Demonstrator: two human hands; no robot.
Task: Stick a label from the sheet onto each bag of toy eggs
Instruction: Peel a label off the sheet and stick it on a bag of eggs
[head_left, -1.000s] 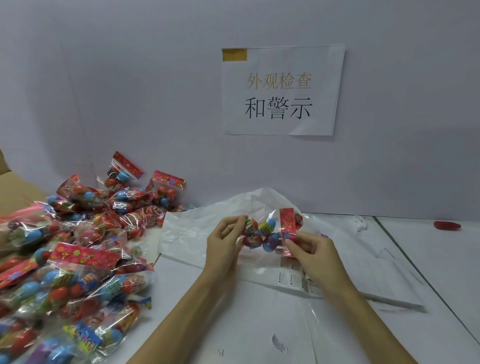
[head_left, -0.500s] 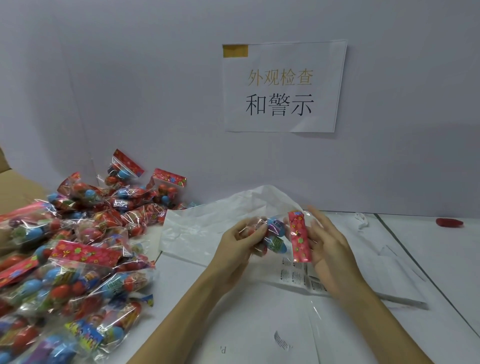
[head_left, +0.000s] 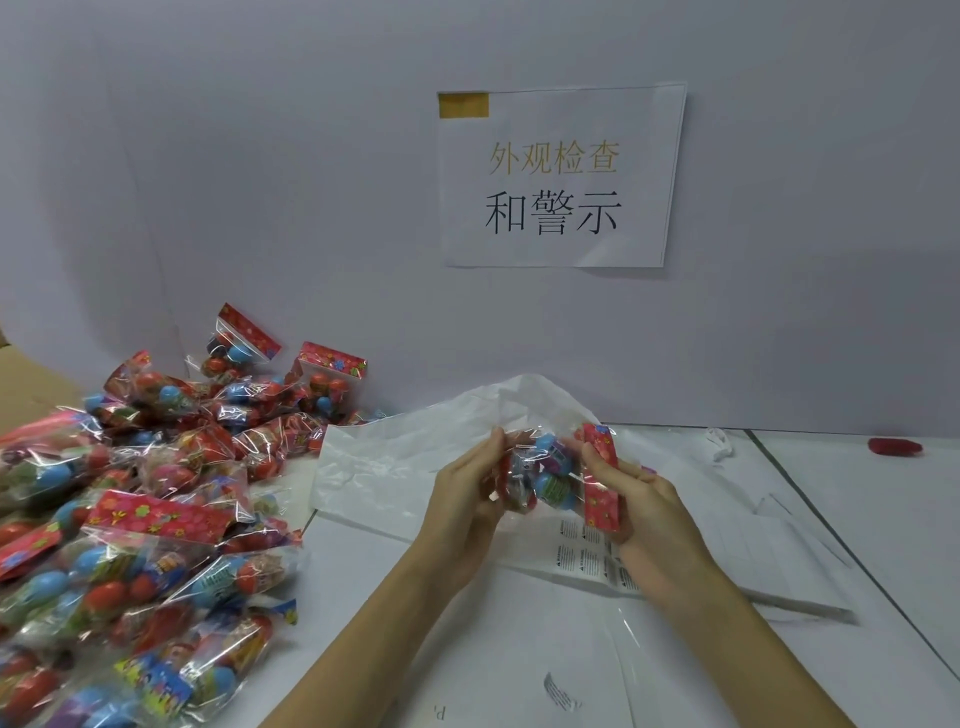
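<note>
Both hands grip one bag of toy eggs (head_left: 550, 475) above bench centre: left hand (head_left: 467, 499) curled on its side, right hand (head_left: 649, 514) pinching the red header (label sheet (head_left: 587, 561) beneath); bag pile (head_left: 130, 509) at left edge.

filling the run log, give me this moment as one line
left hand: holds clear bag of toy eggs | right hand: grips its red header card | white label sheet: flat on table beneath | stage: label not yet applied
</note>
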